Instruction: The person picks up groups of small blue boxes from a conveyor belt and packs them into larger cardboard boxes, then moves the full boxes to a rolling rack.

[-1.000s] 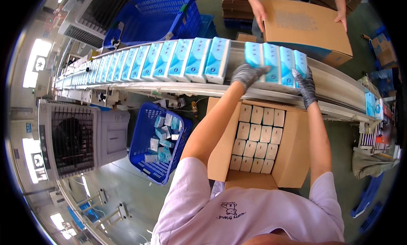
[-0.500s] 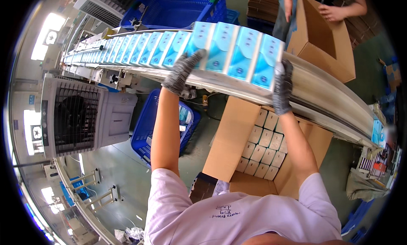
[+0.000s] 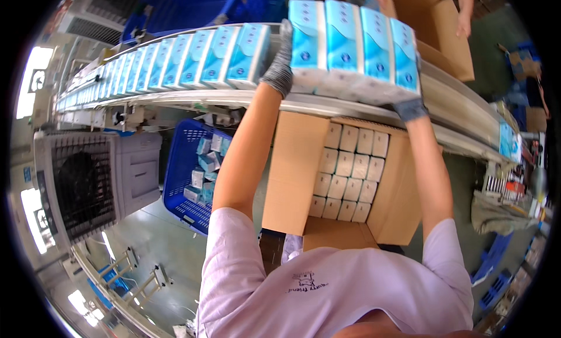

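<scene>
Both my hands wear grey gloves and press in from the two ends of a row of several blue-and-white tissue packs (image 3: pixel 342 42). My left hand (image 3: pixel 280 69) is flat along the row's left end, its fingers pointing up between it and the other packs. My right hand (image 3: pixel 411 108) grips the lower right end; most of its fingers are hidden behind the packs. The row is tilted, showing its pale near sides, above the conveyor (image 3: pixel 461 107). Left of my hand, more upright tissue packs (image 3: pixel 190 57) line the belt. Nearer to me is an open carton (image 3: pixel 295 171) with packs in rows.
A blue basket (image 3: pixel 175 186) of loose packs stands on the floor left of the carton. Beyond the conveyor, another person's hands (image 3: pixel 463 25) are by an empty-looking carton (image 3: pixel 447 60). A large blue crate (image 3: pixel 193 13) lies behind the belt. A grey air cooler (image 3: pixel 137 165) stands at left.
The held row has come apart from the packs on the belt and tipped. My left hand has slid to its left end, and my right hand has shifted lower. The view has moved too.
</scene>
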